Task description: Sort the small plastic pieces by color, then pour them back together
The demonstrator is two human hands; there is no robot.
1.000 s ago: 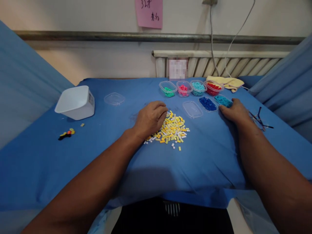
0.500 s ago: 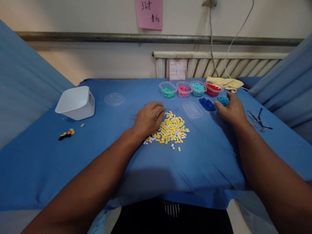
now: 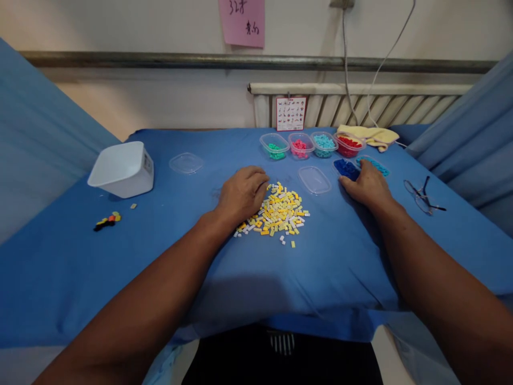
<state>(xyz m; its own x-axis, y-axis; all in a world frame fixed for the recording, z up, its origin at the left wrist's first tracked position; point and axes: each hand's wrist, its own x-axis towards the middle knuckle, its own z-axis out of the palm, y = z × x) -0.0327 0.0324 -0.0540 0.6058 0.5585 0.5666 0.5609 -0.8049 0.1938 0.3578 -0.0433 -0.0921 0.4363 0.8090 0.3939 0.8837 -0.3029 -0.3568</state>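
Observation:
My left hand (image 3: 243,193) rests on the blue cloth against the left edge of a loose pile of small yellow and white toy bricks (image 3: 282,211). Its fingers are loosely bent, and nothing shows in them. Over on the right, my right hand (image 3: 372,187) has thumb and fingers around the near side of a shallow clear tray of dark blue bricks (image 3: 346,169). Just behind its fingers lies a tray of turquoise bricks (image 3: 377,166), partly covered. The fingertips of the right hand are partly hidden.
Tubs of green (image 3: 276,152), pink (image 3: 300,148), light blue (image 3: 324,143) and red bricks (image 3: 348,143) line the back. Clear lids (image 3: 315,181) lie flat. A white bin (image 3: 122,172) stands left, near a few loose pieces (image 3: 107,220). Glasses (image 3: 424,198) lie right, beyond a yellow cloth (image 3: 372,137).
My right hand has come left and down from the turquoise tray onto the dark blue one, which has shifted slightly right and back. My left hand stays by the pile.

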